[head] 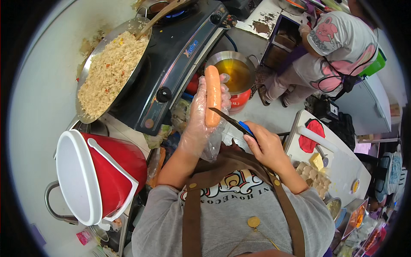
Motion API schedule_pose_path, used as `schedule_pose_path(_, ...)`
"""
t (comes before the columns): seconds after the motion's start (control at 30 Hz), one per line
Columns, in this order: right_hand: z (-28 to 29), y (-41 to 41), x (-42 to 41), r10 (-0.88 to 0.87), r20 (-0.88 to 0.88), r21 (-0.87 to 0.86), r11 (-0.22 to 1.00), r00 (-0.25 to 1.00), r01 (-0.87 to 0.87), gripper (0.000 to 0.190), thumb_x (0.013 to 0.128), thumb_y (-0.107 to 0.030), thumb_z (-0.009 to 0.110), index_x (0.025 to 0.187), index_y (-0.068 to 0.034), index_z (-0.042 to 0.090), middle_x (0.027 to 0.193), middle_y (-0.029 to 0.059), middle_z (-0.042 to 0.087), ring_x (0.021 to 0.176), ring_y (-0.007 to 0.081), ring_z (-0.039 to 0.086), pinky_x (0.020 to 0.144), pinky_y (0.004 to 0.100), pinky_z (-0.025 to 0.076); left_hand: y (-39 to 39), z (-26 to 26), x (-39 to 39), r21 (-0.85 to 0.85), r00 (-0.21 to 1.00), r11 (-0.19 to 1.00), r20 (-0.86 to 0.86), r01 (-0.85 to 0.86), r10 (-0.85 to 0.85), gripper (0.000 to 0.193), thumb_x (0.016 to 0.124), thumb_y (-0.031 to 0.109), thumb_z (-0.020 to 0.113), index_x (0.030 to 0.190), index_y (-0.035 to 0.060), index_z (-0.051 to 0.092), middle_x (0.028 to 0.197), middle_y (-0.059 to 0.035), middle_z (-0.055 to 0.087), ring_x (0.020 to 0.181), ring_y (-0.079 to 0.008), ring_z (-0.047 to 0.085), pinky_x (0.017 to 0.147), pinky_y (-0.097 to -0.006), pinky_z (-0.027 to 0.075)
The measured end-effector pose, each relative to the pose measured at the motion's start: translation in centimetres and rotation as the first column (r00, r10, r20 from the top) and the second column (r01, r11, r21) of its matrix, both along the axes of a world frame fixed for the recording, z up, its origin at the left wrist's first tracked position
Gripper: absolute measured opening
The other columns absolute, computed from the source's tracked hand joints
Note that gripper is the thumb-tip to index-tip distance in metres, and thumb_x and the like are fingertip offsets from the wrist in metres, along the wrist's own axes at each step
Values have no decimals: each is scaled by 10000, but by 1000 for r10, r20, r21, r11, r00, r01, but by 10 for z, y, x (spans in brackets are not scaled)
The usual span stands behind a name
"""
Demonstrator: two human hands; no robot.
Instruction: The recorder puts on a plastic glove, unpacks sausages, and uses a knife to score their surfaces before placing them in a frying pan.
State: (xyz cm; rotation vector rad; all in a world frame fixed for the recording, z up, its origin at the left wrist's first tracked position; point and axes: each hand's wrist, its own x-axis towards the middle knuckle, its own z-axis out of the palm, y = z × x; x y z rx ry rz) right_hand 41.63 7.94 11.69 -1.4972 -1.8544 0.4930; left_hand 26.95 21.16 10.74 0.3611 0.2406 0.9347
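A sausage (213, 96) lies along the palm and fingers of my left hand (202, 119), which wears a clear plastic glove. My bare right hand (265, 146) grips a small knife (232, 122) with a dark blade and a blue part near the handle. The blade's tip is at the lower half of the sausage; whether it cuts in cannot be told. Just beyond my left hand is a metal pan of yellowish oil (236, 75) above a red base. A wok of fried rice (109, 74) with a wooden utensil (163, 16) in it stands at upper left.
A black gas stove (179, 67) runs beside the wok, with a blue flame at its far burner. At left is a red bucket (115, 173) with a white rim. A white table (346, 167) at right holds egg trays (313, 180). A co-worker (337, 54) stands at upper right.
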Motion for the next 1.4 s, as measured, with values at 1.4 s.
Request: schedule_pose_path(1.4, -48, -38, 104, -581, -434, -103, 791, 689, 602, 336, 891, -210, 528, 1141, 15, 513, 712, 26, 524, 578, 79, 461, 540, 217, 381, 395, 157, 21, 68, -543, 554, -129, 830, 830, 377, 530, 210, 730, 850, 19, 670, 819, -160, 652, 764, -256, 645, 628, -348, 508)
